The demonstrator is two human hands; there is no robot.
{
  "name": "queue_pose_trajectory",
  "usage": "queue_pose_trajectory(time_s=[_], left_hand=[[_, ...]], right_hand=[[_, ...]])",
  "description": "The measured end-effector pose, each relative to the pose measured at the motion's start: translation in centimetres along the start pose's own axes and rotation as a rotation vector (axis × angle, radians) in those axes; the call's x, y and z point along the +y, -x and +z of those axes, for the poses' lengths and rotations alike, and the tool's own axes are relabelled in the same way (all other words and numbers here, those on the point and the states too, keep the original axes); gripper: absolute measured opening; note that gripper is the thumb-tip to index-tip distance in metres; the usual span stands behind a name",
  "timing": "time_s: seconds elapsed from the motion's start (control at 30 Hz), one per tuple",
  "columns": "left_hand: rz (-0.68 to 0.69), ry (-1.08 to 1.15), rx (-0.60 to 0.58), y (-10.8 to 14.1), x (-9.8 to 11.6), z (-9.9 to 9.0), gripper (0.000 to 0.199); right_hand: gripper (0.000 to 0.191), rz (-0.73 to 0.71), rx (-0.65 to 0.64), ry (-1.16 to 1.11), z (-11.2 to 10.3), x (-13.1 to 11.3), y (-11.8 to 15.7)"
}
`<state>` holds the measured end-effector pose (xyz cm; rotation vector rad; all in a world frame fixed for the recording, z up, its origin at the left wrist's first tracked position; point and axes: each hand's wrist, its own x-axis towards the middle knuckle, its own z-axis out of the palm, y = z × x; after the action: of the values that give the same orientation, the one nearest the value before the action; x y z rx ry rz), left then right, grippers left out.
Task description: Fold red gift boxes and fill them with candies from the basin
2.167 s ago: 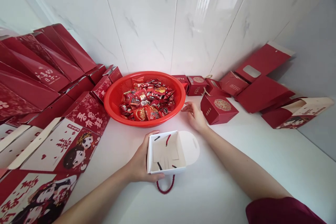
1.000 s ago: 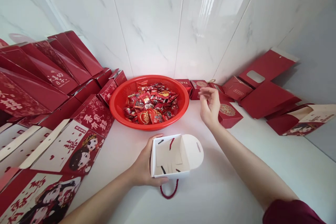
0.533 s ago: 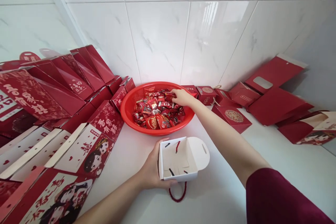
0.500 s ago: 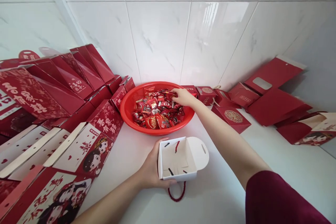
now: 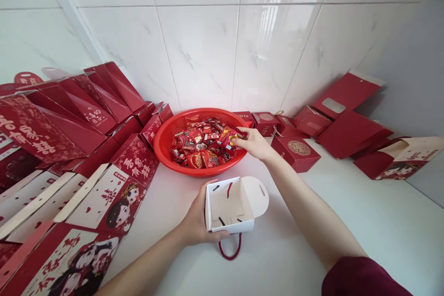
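Note:
My left hand [image 5: 198,218] grips a small white-lined gift box [image 5: 227,208] by its left side, fingers behind and thumb along the near edge. The box's lid flap stands open to the right, a dark red cord handle [image 5: 231,257] loops out at the front, and its inside holds only cord ends. Over the right side of a red plastic basket [image 5: 163,157], my right hand [image 5: 255,143] pinches a shiny red and gold candy packet [image 5: 229,137]. Many red-wrapped candies [image 5: 199,141] fill the basket.
Rows of red and white gift boxes [image 5: 104,199] cover the left side of the table. Along the tiled wall [image 5: 204,55] behind the basket stand small red boxes [image 5: 265,122]. More red boxes [image 5: 350,136], some open, lie piled at the right.
My right hand has drawn back toward me from the basket's far side, now with a candy packet in its fingers. The left hand still holds the box; the view has shifted slightly.

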<state>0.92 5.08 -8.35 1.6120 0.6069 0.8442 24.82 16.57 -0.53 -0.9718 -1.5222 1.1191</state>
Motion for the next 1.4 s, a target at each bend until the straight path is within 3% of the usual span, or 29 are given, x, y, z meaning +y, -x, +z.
queue_pose_trajectory(time_s=[0.17,0.33,0.5,0.63,0.73,0.83,0.93,1.03,1.23,1.3,1.4], left_hand=[[0.001,-0.006,-0.004,-0.1,0.4,0.1,0.101],[0.018,0.007,0.004,-0.2,0.6,0.3,0.099],[0.011,0.044,-0.018,-0.2,0.3,0.3,0.099],[0.017,0.047,-0.019,-0.2,0.1,0.2,0.101],[0.023,0.044,-0.016,-0.3,0.1,0.3,0.101],[0.021,0.048,-0.017,-0.3,0.1,0.2,0.101],[0.032,0.048,-0.017,-0.3,0.0,0.2,0.102],[0.035,0.046,-0.023,-0.3,0.0,0.1,0.103],[0.011,0.052,-0.028,-0.2,0.1,0.0,0.105],[0.011,0.034,-0.026,-0.1,0.0,0.0,0.106],[0.026,0.038,-0.023,-0.1,-0.1,0.0,0.107]], right_hand=[[0.058,-0.02,0.001,0.105,-0.1,0.9,-0.5],[0.055,-0.077,-0.033,0.182,-0.6,1.1,-0.4],[0.063,0.091,-0.034,0.334,0.1,0.1,-0.8],[0.083,0.055,0.097,0.039,1.0,0.1,-1.5],[0.073,-0.046,0.13,-0.079,0.7,0.4,-1.7],[0.057,-0.117,0.12,0.071,-0.4,0.7,-1.9],[0.036,-0.165,0.13,0.495,-1.2,0.6,-2.5],[0.034,-0.135,0.073,0.824,-1.2,0.5,-4.2],[0.033,0.087,-0.256,1.002,0.2,1.8,-8.4],[0.035,0.119,-0.281,1.029,0.5,2.2,-8.9],[0.027,0.058,-0.228,1.012,0.2,1.7,-7.9]])
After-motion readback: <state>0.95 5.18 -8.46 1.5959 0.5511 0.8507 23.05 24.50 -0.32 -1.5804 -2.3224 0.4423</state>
